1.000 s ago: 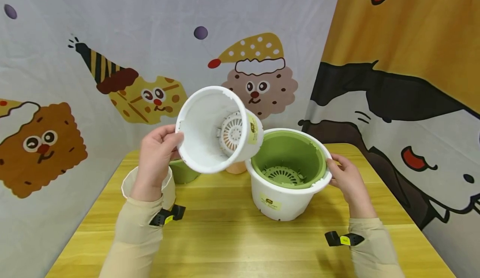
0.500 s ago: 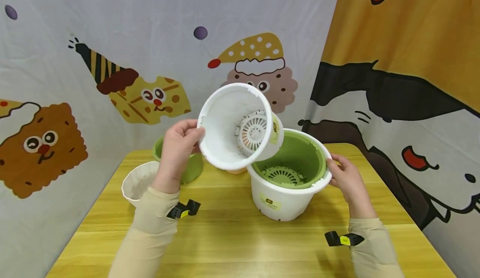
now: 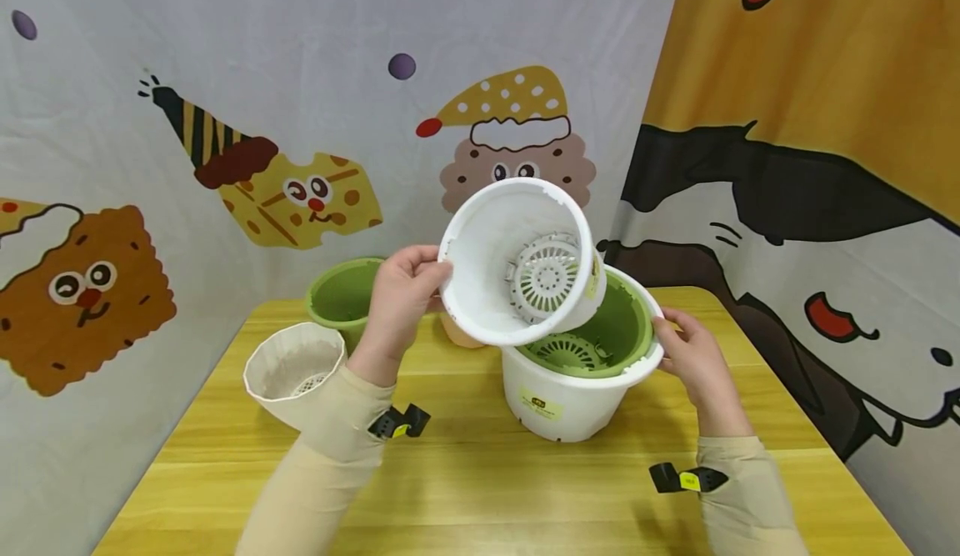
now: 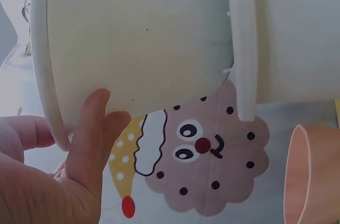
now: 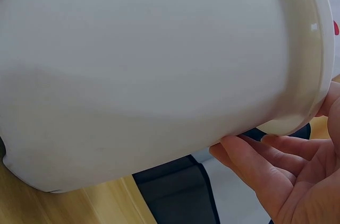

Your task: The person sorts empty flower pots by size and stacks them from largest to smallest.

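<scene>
My left hand [image 3: 401, 302] pinches the left rim of a white plastic flower pot [image 3: 480, 264], tilted with its mouth toward me and raised off the table. Slots pierce its round base. Behind and below it stands a larger white flower pot [image 3: 555, 406] with a yellow label, upright on the table, and a green flower pot [image 3: 626, 323] nested inside. The raised pot overlaps the left part of their mouths in the head view. At the right rim of the larger pot, my right hand [image 3: 697, 352] grips the edge, thumb on top and fingers [image 5: 249, 163] under the lip.
On the left of the wooden table [image 3: 465, 489] stand a cream faceted pot [image 3: 288, 360] and another green pot [image 3: 341, 289] behind it. A peach-coloured pot [image 4: 319, 176] is mostly hidden behind the raised one. Printed cloth [image 3: 300, 56] hangs behind the table.
My left hand has carried the smaller white pot rightward, over the nested green pot, and slightly down in the last half second. The right hand and larger pot have stayed still.
</scene>
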`<control>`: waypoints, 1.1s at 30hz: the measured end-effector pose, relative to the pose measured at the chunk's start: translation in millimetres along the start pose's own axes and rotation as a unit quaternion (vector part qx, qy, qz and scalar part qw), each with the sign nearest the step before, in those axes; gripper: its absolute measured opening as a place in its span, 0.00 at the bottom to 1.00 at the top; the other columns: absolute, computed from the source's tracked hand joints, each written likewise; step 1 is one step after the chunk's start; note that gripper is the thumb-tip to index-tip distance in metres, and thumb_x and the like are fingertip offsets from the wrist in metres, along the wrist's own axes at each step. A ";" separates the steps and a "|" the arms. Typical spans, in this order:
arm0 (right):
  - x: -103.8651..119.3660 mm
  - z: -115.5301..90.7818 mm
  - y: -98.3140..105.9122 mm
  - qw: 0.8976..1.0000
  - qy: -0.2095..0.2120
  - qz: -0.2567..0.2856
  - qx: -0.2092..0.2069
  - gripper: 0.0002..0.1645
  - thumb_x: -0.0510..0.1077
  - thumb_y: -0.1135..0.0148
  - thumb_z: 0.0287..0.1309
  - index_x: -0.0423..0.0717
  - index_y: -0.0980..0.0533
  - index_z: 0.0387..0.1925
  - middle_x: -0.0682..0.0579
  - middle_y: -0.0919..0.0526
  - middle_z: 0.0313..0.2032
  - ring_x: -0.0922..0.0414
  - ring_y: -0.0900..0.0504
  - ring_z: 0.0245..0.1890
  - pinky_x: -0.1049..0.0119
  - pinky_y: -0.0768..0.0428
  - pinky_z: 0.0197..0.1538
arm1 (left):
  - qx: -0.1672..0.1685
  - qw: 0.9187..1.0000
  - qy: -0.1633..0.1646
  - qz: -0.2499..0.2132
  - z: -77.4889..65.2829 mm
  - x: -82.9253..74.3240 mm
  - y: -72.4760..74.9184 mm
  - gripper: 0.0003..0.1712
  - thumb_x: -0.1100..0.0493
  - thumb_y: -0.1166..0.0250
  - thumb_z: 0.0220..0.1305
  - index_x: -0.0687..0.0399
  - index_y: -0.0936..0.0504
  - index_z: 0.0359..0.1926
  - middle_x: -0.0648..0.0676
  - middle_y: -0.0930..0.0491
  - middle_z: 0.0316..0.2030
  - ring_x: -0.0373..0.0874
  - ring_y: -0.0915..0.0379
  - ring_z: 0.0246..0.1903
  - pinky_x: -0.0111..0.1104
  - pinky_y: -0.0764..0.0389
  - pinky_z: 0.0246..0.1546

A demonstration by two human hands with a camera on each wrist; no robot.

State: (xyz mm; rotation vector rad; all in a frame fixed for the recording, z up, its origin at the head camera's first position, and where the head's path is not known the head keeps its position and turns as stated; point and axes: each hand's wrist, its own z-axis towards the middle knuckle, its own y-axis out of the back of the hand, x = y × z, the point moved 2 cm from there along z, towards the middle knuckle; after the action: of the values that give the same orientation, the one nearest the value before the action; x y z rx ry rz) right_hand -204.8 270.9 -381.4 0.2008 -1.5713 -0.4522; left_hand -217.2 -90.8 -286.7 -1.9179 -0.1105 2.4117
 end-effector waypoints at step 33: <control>0.7 -0.5 0.8 1.000 -0.008 0.000 0.004 0.40 0.59 0.57 0.74 0.34 0.43 0.73 0.31 0.32 0.61 0.52 0.23 0.47 0.73 0.18 0.40 | 0.031 0.997 0.050 0.055 11.9 24.2 -37.9 0.14 0.66 0.38 0.66 0.69 0.20 0.50 0.63 0.15 0.37 0.45 0.19 0.27 0.37 0.14 0.29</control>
State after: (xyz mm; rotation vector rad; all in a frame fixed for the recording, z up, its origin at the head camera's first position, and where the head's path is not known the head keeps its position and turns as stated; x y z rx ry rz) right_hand -204.1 271.3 -380.5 0.2042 -1.5881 -0.4485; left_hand -234.1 -51.2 -304.0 -2.0643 0.0742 2.3475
